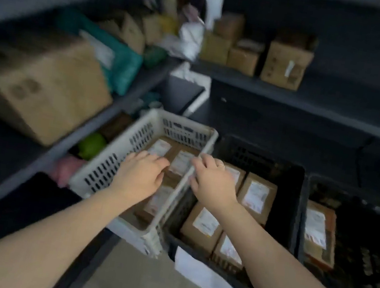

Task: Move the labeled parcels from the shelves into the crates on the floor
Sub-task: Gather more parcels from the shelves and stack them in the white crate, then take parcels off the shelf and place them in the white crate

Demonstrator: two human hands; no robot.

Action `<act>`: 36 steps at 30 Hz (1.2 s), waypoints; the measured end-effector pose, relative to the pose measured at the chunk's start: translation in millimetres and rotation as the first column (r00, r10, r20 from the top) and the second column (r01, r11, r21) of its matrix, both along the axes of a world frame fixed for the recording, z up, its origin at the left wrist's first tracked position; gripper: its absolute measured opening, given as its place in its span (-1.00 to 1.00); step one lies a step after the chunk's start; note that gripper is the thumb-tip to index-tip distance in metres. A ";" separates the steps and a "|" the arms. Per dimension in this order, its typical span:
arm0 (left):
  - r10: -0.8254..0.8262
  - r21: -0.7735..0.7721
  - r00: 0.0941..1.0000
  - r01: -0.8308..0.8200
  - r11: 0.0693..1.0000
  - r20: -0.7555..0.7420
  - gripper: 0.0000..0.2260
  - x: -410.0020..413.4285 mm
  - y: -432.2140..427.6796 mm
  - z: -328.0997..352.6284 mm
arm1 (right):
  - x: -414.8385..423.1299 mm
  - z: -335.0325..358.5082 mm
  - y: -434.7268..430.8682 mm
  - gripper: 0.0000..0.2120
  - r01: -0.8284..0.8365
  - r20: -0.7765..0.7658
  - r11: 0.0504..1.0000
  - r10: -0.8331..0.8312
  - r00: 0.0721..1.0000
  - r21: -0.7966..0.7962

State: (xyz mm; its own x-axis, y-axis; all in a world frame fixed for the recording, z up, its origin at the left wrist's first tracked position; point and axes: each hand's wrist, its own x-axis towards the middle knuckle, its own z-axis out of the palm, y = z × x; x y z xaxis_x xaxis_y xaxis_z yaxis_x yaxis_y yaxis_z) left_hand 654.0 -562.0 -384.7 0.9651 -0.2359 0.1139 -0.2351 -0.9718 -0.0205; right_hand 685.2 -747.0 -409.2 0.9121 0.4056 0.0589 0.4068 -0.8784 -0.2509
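The view is blurred by motion. A white slotted crate (115,156) on the floor holds several brown parcels (181,162) with white labels. My left hand (140,173) hovers low over these parcels, fingers loosely curled, with nothing visible in it. My right hand (213,181) is beside it at the crate's right rim, fingertips at the rim, also holding no parcel. A black crate (288,186) to the right holds several labeled parcels (254,197). Another black crate (368,251) at far right holds one labeled parcel (318,232).
Dark shelves on the left carry a big cardboard box (39,84), a teal bag (122,61) and smaller boxes. The back shelf holds several cardboard boxes (287,62) and white bags (190,37). A white paper sheet (206,276) lies on the beige floor by the black crate.
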 end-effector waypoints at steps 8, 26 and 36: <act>0.376 0.055 0.853 -0.423 0.905 0.362 -0.78 -152.7 167.1 200.3 | -67.6 201.1 199.9 -0.57 -0.478 0.390 0.870 0.402 0.829 0.120; 0.717 0.006 0.511 -0.816 0.578 0.475 -0.68 -500.3 412.7 327.0 | -332.6 329.2 510.3 -0.56 -0.822 0.480 0.568 0.712 0.513 0.036; 0.809 -0.025 0.520 -0.837 0.546 0.274 -0.44 -491.5 490.2 314.9 | -340.0 327.4 616.1 -0.50 -0.838 0.365 0.544 0.789 0.493 -0.045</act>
State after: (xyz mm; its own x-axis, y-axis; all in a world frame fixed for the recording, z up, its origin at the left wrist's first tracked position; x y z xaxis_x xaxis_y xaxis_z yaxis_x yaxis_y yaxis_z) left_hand 162.5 -71.7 -69.8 0.6797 0.6278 0.3794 0.6951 -0.7164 -0.0598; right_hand 345.2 -130.8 -81.8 0.0963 0.9241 0.3698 0.9953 -0.0857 -0.0451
